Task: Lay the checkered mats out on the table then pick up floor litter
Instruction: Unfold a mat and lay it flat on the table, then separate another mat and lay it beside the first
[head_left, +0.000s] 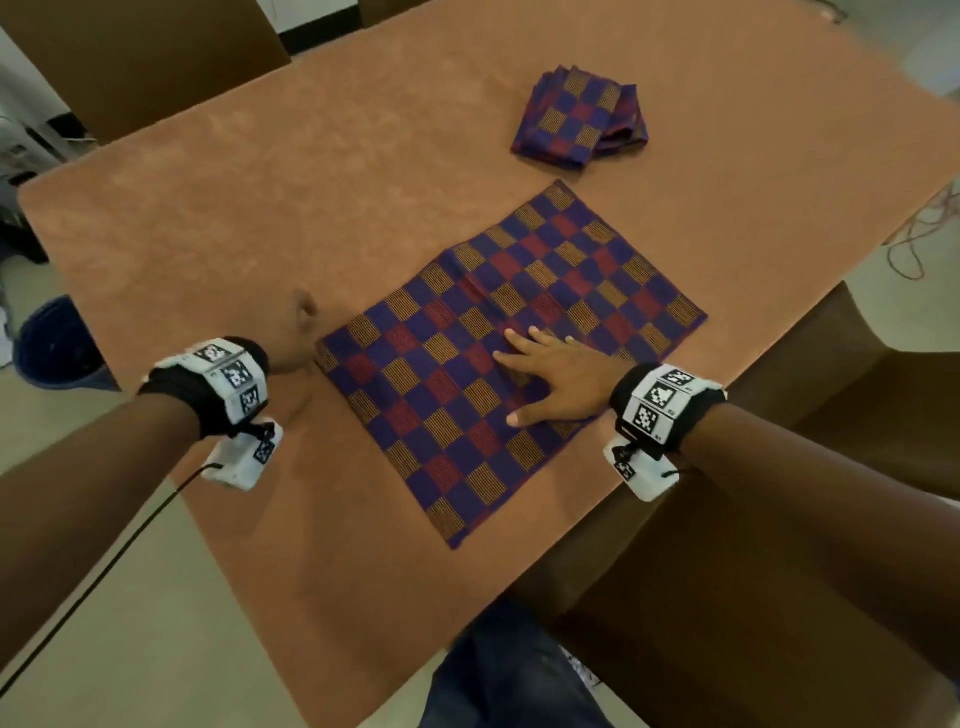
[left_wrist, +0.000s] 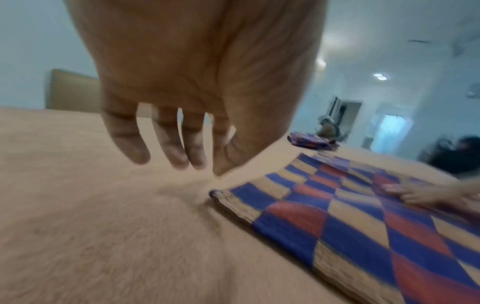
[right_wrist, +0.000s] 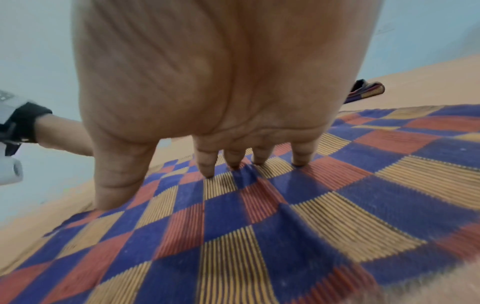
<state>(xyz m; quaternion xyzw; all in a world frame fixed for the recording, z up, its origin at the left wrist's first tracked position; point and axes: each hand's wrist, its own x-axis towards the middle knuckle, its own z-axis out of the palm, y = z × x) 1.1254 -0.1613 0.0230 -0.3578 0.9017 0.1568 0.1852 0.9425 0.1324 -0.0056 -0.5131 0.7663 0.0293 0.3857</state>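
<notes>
One checkered mat (head_left: 498, 353) in blue, red and gold lies spread flat on the tan table (head_left: 311, 182). My right hand (head_left: 550, 374) presses down on it with straight, spread fingers (right_wrist: 207, 164); the cloth (right_wrist: 285, 226) wrinkles slightly under them. My left hand (head_left: 298, 332) hovers just off the mat's left corner (left_wrist: 221, 195), its fingers (left_wrist: 171, 148) relaxed and holding nothing. A folded stack of more checkered mats (head_left: 582, 119) sits at the far side of the table, also seen as the folded stack (left_wrist: 309, 142) in the left wrist view.
A blue bucket (head_left: 57, 348) stands on the floor left of the table. Brown chairs (head_left: 831, 395) sit at the right, and another chair (head_left: 140, 57) at the far left. Loose cables (head_left: 914, 234) lie on the floor at right. My legs (head_left: 509, 670) are at the table's near corner.
</notes>
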